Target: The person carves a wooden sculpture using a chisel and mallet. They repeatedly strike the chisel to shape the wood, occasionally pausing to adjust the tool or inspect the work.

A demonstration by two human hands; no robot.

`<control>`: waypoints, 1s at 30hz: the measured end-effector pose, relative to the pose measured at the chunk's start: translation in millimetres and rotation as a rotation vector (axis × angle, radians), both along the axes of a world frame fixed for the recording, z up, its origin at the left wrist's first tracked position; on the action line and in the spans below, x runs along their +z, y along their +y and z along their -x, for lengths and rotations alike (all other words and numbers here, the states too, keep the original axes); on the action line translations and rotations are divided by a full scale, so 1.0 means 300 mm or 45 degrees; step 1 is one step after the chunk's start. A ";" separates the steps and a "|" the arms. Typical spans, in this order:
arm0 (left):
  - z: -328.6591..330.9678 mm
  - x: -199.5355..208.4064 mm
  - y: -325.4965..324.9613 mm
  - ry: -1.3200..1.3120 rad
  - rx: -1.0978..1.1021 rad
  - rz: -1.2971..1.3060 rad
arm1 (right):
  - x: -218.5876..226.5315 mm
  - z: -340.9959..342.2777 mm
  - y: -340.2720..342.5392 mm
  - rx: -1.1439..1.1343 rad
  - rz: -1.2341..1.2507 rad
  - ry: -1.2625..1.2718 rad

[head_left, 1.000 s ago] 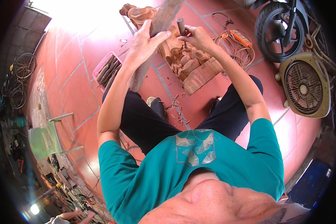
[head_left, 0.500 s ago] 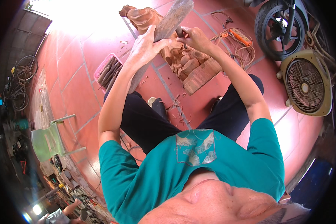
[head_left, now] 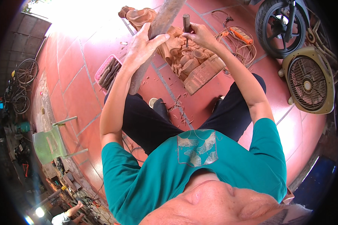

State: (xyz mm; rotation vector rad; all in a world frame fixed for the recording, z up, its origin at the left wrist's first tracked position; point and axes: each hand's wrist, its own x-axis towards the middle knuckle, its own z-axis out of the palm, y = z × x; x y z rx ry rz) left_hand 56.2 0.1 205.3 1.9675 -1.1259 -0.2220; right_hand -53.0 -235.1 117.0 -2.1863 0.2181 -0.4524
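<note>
Wooden mallet (head_left: 157, 37) in left hand (head_left: 144, 47), chisel (head_left: 186, 23) in right hand (head_left: 199, 35).

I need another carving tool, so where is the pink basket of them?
In the head view the pink basket sits on the red tiled floor, on the person's left, just beside the left forearm and the long wooden mallet.

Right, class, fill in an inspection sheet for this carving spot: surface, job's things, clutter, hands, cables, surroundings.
Surface: red tiled floor, strewn with wood chips.
Job's things: reddish wood carving; long wooden mallet; chisel.
Clutter: pink basket of tools.
Hands: left hand grips the mallet; right hand holds the chisel upright on the carving.
Cables: orange power strip with coiled cord.
Surroundings: box fan, motorbike wheel, green plastic chair, bicycles.
</note>
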 end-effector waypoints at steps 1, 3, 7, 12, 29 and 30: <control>0.001 -0.002 -0.004 -0.003 -0.015 0.022 | -0.003 0.001 -0.003 0.000 -0.029 -0.013; 0.002 -0.004 -0.011 -0.010 -0.043 0.065 | -0.011 0.000 -0.008 0.003 -0.087 -0.041; 0.034 0.055 -0.012 0.163 -0.102 0.009 | -0.001 0.001 -0.003 0.018 -0.026 0.016; 0.042 0.058 -0.020 0.163 -0.109 0.136 | 0.010 0.003 0.010 0.013 -0.036 0.024; -0.004 -0.010 -0.043 -0.117 -0.123 -0.279 | -0.007 -0.004 0.032 0.067 0.187 0.002; -0.016 -0.024 -0.045 -0.124 -0.105 -0.263 | -0.017 0.005 0.014 0.062 0.144 -0.022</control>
